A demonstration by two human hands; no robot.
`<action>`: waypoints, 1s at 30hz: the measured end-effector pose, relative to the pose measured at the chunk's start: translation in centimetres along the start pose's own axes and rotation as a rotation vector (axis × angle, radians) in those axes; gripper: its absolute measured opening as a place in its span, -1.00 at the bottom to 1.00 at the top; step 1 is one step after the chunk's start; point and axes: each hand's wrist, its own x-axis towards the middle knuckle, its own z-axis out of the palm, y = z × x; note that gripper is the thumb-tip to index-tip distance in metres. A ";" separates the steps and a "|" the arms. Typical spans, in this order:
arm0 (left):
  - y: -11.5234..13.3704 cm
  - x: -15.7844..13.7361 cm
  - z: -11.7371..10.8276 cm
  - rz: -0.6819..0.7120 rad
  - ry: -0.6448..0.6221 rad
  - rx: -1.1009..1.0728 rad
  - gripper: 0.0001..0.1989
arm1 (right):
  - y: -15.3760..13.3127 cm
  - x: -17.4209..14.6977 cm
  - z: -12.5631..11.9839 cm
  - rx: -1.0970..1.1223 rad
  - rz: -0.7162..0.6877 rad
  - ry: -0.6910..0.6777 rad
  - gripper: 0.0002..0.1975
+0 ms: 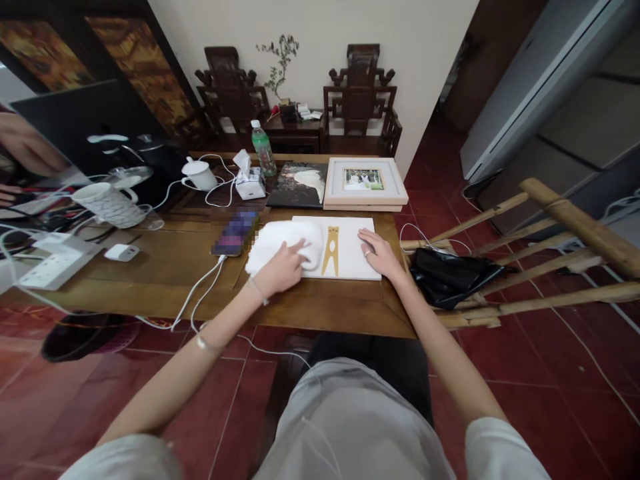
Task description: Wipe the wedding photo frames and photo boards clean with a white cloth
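My left hand (283,268) rests on the near side of a folded white fluffy cloth (280,240), its fingers apart and partly curled. The cloth covers the left part of a flat white board or book (355,257) near the table's front edge. On the white surface, right of the cloth, is a gold shape with two long legs and a cat-like head (331,250). Flat on the right edge of the board lies my right hand (377,252), fingers stretched out and a ring on one of them. Neither hand grasps anything that I can see.
Behind the board are a framed photo (395,183), a dark picture panel (290,185), a tissue box (250,185) and a bottle (263,150). To the left lie a phone (236,232) on a cable, a mug (113,205) and a power strip (55,260). A wooden rack (505,310) stands right.
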 end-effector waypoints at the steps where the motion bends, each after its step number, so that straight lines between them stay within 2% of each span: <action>1: 1.1 -1.6 0.2 0.025 -0.006 -0.019 -0.60 | 0.0 0.0 0.0 0.000 0.001 0.002 -0.61; 4: 3.3 -5.2 0.2 0.082 -0.042 -0.081 -0.63 | 0.0 0.0 0.0 -0.001 0.003 0.003 -0.61; 7: 3.4 -5.7 0.0 0.110 -0.064 -0.118 -0.61 | 0.0 0.0 0.0 -0.004 -0.001 0.000 -0.61; 10: 1.6 -3.0 -0.2 0.110 -0.082 -0.116 -0.59 | 0.0 0.0 0.0 -0.003 -0.002 0.000 -0.61; 17: -4.3 6.7 0.0 0.041 -0.056 -0.053 -0.54 | 0.1 0.0 0.0 0.025 0.005 0.009 -0.62; 21: -5.9 8.8 0.3 0.015 -0.028 -0.051 -0.51 | 0.0 0.0 -0.1 0.012 0.006 0.004 -0.62; 23: -5.6 8.0 0.5 -0.004 -0.021 -0.048 -0.52 | 0.0 0.0 -0.1 -0.003 0.008 0.001 -0.62; 25: -4.6 6.0 0.7 0.000 -0.011 -0.056 -0.55 | 0.0 0.0 -0.1 -0.011 0.009 -0.003 -0.62; 30: -0.1 -1.9 0.6 0.085 -0.012 -0.120 -0.57 | 0.1 0.0 0.1 0.004 0.003 0.005 -0.62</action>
